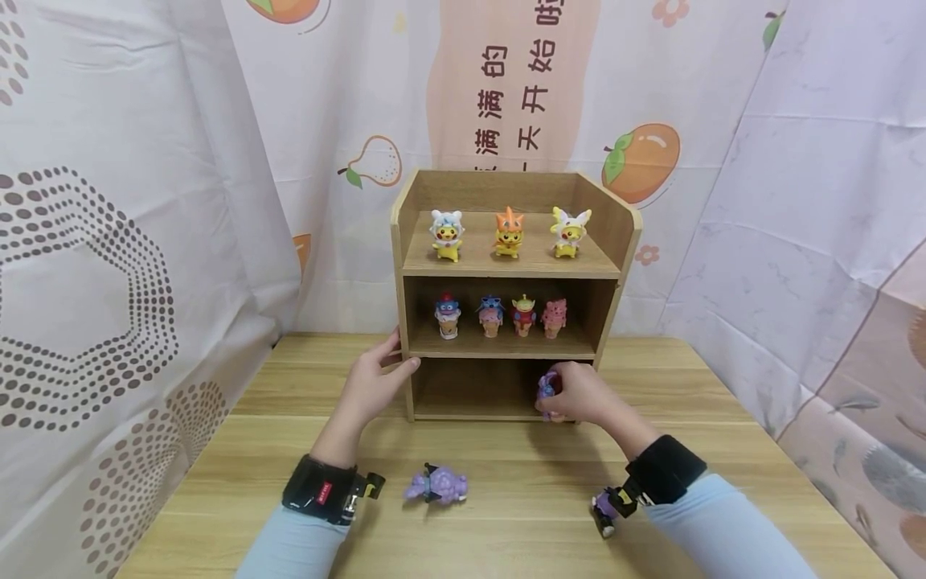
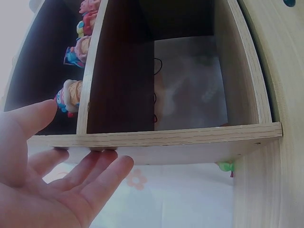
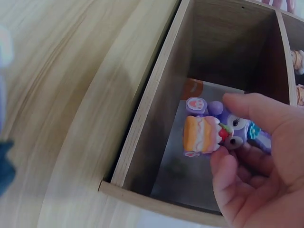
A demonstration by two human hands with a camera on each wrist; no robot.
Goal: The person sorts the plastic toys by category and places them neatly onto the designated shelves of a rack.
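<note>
In my right hand [image 1: 584, 392] is a purple rabbit-like figurine [image 3: 237, 126] with a slice of cake at its front, pinched between thumb and fingers. It is at the right end of the bottom compartment of the wooden shelf [image 1: 510, 351]. My left hand [image 1: 372, 382] touches the shelf's left side panel [image 2: 190, 136] with straight fingers, its thumb spread toward the front. Two purple figurines lie on the table: one [image 1: 437, 486] in front of the shelf, another [image 1: 604, 515] beside my right wrist, partly hidden by the wrist camera.
On the top level stand three yellow figurines, the middle one [image 1: 509, 233] in an orange hat. Several ice-cream-cone figurines line the middle level, among them a pink one [image 1: 554, 318] at right. A printed curtain [image 1: 340, 96] hangs behind the wooden table [image 1: 289, 418].
</note>
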